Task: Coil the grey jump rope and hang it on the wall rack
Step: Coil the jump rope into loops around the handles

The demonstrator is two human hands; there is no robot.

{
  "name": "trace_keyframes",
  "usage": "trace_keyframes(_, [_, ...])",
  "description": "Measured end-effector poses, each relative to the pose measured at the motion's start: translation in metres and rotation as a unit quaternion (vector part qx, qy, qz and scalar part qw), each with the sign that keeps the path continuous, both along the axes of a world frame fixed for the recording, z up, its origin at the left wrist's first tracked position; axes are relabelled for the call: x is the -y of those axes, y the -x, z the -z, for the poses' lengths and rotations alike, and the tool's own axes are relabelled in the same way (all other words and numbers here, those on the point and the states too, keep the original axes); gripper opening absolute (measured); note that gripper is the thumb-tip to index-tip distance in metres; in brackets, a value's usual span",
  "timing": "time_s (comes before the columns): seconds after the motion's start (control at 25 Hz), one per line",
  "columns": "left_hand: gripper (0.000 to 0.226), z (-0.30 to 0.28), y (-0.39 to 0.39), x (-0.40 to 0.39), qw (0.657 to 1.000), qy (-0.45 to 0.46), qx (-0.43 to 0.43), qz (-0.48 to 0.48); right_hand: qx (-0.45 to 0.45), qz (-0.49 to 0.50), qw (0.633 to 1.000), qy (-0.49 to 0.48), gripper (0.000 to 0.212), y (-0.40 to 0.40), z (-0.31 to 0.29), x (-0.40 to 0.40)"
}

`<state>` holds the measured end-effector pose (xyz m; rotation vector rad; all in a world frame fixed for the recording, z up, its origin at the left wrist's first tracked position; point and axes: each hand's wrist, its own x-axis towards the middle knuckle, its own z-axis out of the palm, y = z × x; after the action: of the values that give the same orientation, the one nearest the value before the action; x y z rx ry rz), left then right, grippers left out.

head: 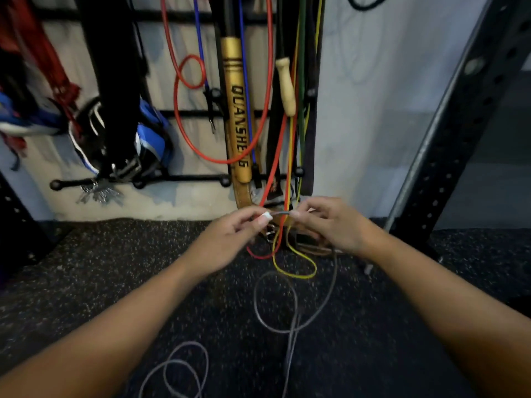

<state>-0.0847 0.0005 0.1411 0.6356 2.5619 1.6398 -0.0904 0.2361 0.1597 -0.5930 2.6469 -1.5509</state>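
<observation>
The grey jump rope (296,308) lies in loose loops on the dark speckled floor below my hands, with more of its loops at the bottom left. My left hand (230,239) pinches a small white tip at one end of the rope. My right hand (333,225) pinches the same short grey stretch a few centimetres to the right. Both hands are held low in front of the wall rack (184,178), a black grid of bars and pegs on the pale wall.
Red, blue, yellow and green ropes hang on the rack; a yellow loop (296,262) and a red loop trail onto the floor under my hands. A gold bat-like tube (238,110), a wooden handle (287,87), shoes and keys also hang there. A black steel upright (448,133) stands right.
</observation>
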Motion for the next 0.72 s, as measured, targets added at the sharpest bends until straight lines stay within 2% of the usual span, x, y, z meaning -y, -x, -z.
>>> trace_keyframes(0.08, [0.020,-0.024,0.002,-0.006,0.994,-0.108,0.032,0.006,-0.016,0.010,0.997,0.071,0.025,-0.003,-0.022,0.014])
trace_keyframes(0.16, [0.022,-0.040,-0.003,-0.016,0.986,-0.160,0.041,-0.008,-0.029,0.022,0.992,0.122,0.028,-0.013,-0.034,0.032])
trace_keyframes(0.24, [0.027,-0.054,-0.008,-0.016,0.973,-0.225,0.025,-0.048,-0.014,0.032,0.990,0.133,0.038,-0.024,-0.037,0.041])
trace_keyframes(0.36, [0.026,-0.080,-0.005,-0.006,0.913,-0.398,0.007,-0.084,0.021,0.025,0.996,0.081,0.047,-0.041,-0.032,0.041])
trace_keyframes(0.48, [0.024,-0.098,-0.001,-0.007,0.851,-0.515,0.010,-0.106,0.011,0.013,0.999,0.034,0.039,-0.055,-0.032,0.048])
trace_keyframes(0.56, [0.020,-0.102,-0.002,-0.013,0.817,-0.566,0.024,-0.108,0.011,-0.003,1.000,0.023,0.030,-0.061,-0.035,0.058])
trace_keyframes(0.64, [0.019,-0.102,-0.003,-0.014,0.788,-0.605,0.031,-0.113,0.030,-0.026,0.997,0.060,0.024,-0.060,-0.036,0.065])
trace_keyframes(0.68, [0.020,-0.102,-0.002,-0.011,0.791,-0.598,0.027,-0.130,0.038,-0.024,0.996,0.082,0.023,-0.056,-0.038,0.066])
trace_keyframes(0.72, [0.021,-0.102,-0.003,-0.005,0.817,-0.553,0.008,-0.161,0.043,-0.017,0.994,0.094,0.023,-0.052,-0.042,0.065])
